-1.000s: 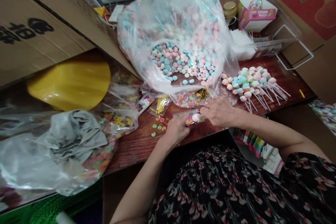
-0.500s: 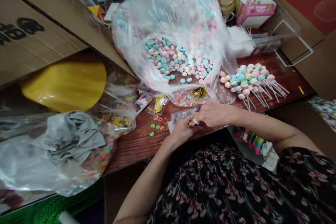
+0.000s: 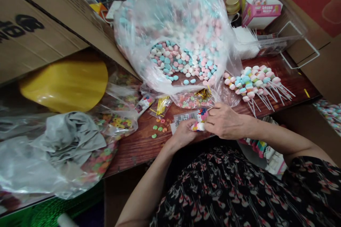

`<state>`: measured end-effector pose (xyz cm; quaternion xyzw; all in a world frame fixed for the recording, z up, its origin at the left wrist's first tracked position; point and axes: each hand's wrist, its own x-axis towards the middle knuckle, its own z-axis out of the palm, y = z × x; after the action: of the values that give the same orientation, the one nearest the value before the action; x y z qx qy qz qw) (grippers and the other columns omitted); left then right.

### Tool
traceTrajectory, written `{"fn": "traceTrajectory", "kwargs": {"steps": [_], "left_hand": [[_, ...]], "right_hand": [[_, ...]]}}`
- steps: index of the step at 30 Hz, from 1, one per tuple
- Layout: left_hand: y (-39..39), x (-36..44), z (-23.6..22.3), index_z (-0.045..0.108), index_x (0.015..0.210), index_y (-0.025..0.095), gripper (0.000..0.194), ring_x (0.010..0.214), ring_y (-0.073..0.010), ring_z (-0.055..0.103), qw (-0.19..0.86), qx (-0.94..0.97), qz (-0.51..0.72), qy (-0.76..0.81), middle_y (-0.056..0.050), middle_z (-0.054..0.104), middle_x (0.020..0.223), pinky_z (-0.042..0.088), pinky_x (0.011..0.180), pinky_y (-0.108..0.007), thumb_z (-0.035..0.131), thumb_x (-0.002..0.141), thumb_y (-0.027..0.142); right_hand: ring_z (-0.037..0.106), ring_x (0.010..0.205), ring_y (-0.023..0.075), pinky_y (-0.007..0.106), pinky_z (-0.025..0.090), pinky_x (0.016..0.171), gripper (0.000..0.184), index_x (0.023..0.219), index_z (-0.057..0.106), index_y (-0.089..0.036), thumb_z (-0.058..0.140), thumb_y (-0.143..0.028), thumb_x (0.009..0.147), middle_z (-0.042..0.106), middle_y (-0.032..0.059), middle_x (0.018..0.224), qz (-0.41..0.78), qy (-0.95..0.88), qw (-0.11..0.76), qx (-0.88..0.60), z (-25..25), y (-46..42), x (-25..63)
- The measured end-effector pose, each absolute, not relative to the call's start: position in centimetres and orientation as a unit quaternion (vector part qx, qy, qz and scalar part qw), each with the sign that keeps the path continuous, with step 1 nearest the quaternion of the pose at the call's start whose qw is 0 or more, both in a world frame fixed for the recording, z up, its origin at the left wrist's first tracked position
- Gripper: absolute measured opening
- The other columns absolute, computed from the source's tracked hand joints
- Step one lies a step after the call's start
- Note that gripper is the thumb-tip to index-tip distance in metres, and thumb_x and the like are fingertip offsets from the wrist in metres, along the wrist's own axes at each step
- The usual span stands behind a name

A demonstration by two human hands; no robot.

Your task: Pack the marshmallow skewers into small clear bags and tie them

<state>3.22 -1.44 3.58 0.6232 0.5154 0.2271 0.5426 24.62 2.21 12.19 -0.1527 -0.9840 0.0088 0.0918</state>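
Note:
My left hand [image 3: 183, 134] and my right hand [image 3: 223, 121] meet at the near edge of the wooden table [image 3: 138, 145]. Between them they pinch a small clear printed packet [image 3: 195, 117] with a candy skewer end in it. Both hands have their fingers closed on that packet. Just behind them lies a big clear plastic bag [image 3: 176, 35] full of pink, blue and white candies. A heap of finished candy skewers [image 3: 253, 79] with white sticks lies to the right of the bag.
A cardboard box [image 3: 39, 25] leans over the left side, above a yellow bowl-like object [image 3: 66, 85]. Crumpled plastic bags [image 3: 53, 156] with colourful ring candies fill the left. Gold twist ties [image 3: 163, 105] and loose candies [image 3: 158, 129] lie near my left hand. A pink-and-white carton [image 3: 259, 9] stands at the back right.
The packet has been turned between my hands, its printed label side now showing on the table. My hands stay at the same spot; the camera shifted slightly.

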Motion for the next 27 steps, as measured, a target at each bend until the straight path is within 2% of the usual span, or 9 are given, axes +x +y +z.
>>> {"fn": "traceTrajectory", "kwargs": {"steps": [4, 10, 15, 20, 24, 27], "left_hand": [[-1.6, 3.3, 4.4, 0.062, 0.07, 0.014, 0.017, 0.059, -0.0084, 0.042, 0.589, 0.632, 0.202, 0.461, 0.005, 0.05, 0.062, 0.034, 0.054, -0.019, 0.069, 0.069, 0.029], [-1.7, 3.9, 4.6, 0.064, 0.067, 0.015, 0.021, 0.064, -0.0117, 0.048, 0.569, 0.646, 0.184, 0.475, 0.003, 0.057, 0.065, 0.041, 0.058, -0.021, 0.073, 0.066, 0.034], [-1.8, 3.7, 4.8, 0.061, 0.069, 0.015, 0.023, 0.07, -0.0134, 0.053, 0.568, 0.614, 0.237, 0.495, 0.003, 0.058, 0.069, 0.045, 0.068, -0.024, 0.075, 0.067, 0.034], [-1.7, 3.7, 5.4, 0.049, 0.062, 0.017, 0.037, 0.056, -0.0078, 0.037, 0.583, 0.581, 0.259, 0.506, 0.007, 0.041, 0.058, 0.035, 0.056, -0.021, 0.076, 0.07, 0.041], [-1.5, 4.7, 5.2, 0.05, 0.06, 0.017, 0.039, 0.055, -0.008, 0.038, 0.603, 0.582, 0.252, 0.484, 0.006, 0.043, 0.056, 0.034, 0.052, -0.021, 0.071, 0.074, 0.047], [-1.5, 5.1, 5.5, 0.055, 0.065, 0.017, 0.038, 0.049, -0.0081, 0.038, 0.629, 0.548, 0.256, 0.488, 0.006, 0.043, 0.051, 0.033, 0.048, -0.021, 0.067, 0.077, 0.051]], "right_hand": [[0.053, 0.072, 0.0158, 0.035, 0.029, 0.076, 0.021, 0.089, 0.063, -0.016, 0.043, -0.017, 0.096, 0.066, 0.0034, 0.078, 0.004, -0.987, 0.086, -0.138, 12.2, 1.9, 24.3], [0.055, 0.072, 0.0166, 0.036, 0.03, 0.077, 0.017, 0.089, 0.064, -0.017, 0.048, -0.016, 0.093, 0.067, 0.0038, 0.077, 0.025, -0.989, 0.021, -0.142, 11.6, 1.9, 22.0], [0.053, 0.079, 0.0176, 0.033, 0.029, 0.072, 0.016, 0.087, 0.064, -0.018, 0.051, -0.024, 0.092, 0.067, 0.0059, 0.085, 0.041, -0.981, 0.068, -0.179, 12.4, 3.8, 22.5], [0.046, 0.072, 0.0146, 0.031, 0.025, 0.064, 0.023, 0.081, 0.063, -0.016, 0.043, -0.017, 0.092, 0.065, 0.005, 0.081, 0.044, -0.971, 0.091, -0.216, 12.8, 5.5, 24.2], [0.048, 0.069, 0.0146, 0.031, 0.025, 0.061, 0.014, 0.082, 0.063, -0.015, 0.05, -0.019, 0.087, 0.067, 0.0055, 0.081, 0.063, -0.977, 0.052, -0.194, 11.1, 5.2, 23.2], [0.048, 0.068, 0.0146, 0.031, 0.025, 0.061, 0.012, 0.081, 0.063, -0.015, 0.052, -0.018, 0.084, 0.066, 0.0056, 0.08, 0.068, -0.978, 0.053, -0.191, 10.3, 5.4, 22.5]]}}
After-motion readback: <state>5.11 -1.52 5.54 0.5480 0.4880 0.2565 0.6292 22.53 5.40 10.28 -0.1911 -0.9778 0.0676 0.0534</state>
